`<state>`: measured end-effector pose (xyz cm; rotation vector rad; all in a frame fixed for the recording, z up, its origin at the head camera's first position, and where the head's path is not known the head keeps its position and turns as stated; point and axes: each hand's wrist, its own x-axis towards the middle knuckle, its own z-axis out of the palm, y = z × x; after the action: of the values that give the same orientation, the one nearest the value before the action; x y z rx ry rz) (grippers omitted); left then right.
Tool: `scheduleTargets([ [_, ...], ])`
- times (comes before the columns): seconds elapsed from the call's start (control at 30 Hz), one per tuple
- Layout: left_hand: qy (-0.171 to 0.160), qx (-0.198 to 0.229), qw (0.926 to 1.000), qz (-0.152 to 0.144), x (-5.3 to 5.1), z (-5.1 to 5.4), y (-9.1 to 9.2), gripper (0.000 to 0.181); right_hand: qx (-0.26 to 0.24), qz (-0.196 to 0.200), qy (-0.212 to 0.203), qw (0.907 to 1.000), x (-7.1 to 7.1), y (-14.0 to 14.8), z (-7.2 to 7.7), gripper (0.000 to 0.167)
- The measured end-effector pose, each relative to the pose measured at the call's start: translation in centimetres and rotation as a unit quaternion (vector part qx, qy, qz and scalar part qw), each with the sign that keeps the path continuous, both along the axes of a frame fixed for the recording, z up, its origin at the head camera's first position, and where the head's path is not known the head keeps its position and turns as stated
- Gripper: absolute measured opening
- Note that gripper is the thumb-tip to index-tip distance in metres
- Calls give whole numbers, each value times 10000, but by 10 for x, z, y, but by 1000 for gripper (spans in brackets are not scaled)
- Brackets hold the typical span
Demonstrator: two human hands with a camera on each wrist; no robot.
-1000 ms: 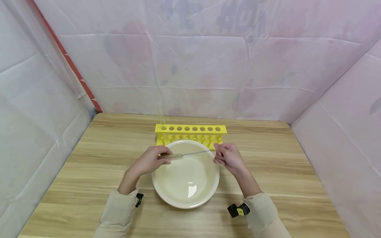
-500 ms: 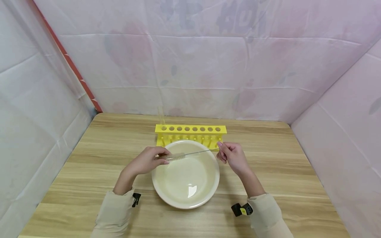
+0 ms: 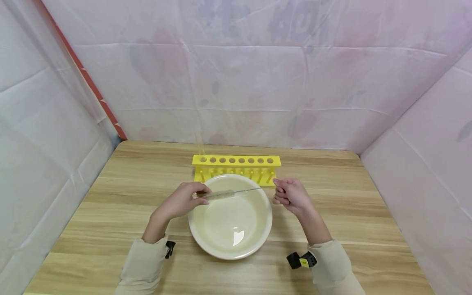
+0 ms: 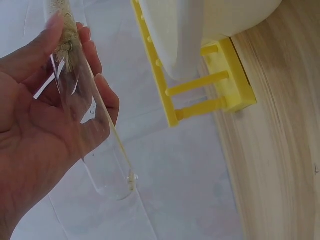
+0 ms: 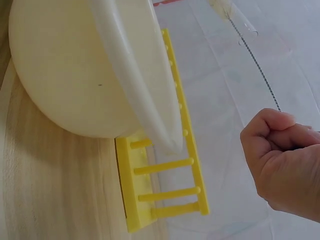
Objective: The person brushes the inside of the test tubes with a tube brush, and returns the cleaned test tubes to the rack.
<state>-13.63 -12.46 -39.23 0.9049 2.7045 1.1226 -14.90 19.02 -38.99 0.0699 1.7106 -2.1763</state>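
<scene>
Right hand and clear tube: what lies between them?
A stretch of twisted brush wire spans the gap from the right hand to the clear tube, as the right wrist view shows.

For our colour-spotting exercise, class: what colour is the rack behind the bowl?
The rack is yellow all over where visible; the head view shows it best.

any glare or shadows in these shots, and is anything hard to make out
Head view: a white reflection glares in the basin, a soft shadow darkens the table to the basin's right, and the clear tube in the rack is faint against the pale cloth; left wrist view: bright streaks glint on the held tube; right wrist view: the twisted wire stands out clearly.
</scene>
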Motion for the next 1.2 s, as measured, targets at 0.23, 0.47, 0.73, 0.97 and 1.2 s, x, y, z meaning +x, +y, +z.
scheduleTargets([
  [0.23,-125,63,9999,-12,1,1,-1,15,886,-95,1432,9857,4,5,-7,45],
  [0.47,-206,163,9994,-204,0,0,-5,15,1005,-313,2489,9628,4,9,-17,47],
  [0.73,-147,126,9998,-108,1,-1,-3,14,747,-292,1514,9852,4,10,-11,45],
  [0.97,14,140,9999,21,1,-2,-4,14,344,-248,398,9983,2,12,-2,49],
  [1.2,-58,162,9998,-63,-1,-3,-7,13,449,-270,825,9952,1,14,-5,47],
])
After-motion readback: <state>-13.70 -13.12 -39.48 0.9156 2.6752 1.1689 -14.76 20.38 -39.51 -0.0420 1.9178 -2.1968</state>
